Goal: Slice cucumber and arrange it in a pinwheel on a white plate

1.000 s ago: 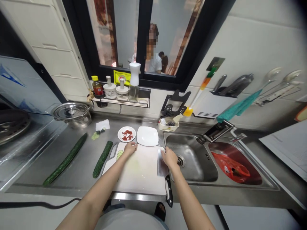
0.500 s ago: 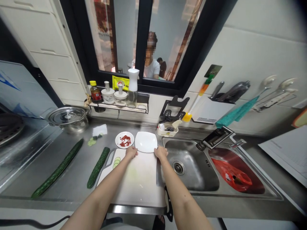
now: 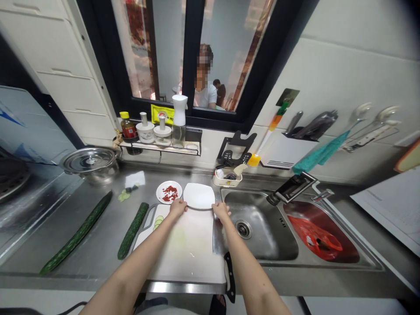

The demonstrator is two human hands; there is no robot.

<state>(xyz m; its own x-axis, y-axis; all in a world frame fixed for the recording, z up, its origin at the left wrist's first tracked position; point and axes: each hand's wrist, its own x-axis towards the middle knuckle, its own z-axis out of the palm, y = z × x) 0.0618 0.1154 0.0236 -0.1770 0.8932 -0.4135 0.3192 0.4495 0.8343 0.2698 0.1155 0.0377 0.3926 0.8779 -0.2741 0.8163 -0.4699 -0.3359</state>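
A white square plate lies at the far edge of the white cutting board. My left hand grips its near left corner, and my right hand grips the near right corner. Left of it stands a small white dish with chopped red bits. Several cucumber slices rest on the board by my left forearm. One cucumber piece lies just left of the board, and a longer whole cucumber farther left. A knife with a black handle is at the board's right edge, its blade mostly hidden.
A steel sink with a faucet is on the right, a red plastic bag in its second basin. A lidded pot stands back left. Seasoning jars sit on a wall rack. Beyond the window is a person.
The view has shifted slightly. Both hands stay on the plate's near corners, and the plate has barely moved, if at all.
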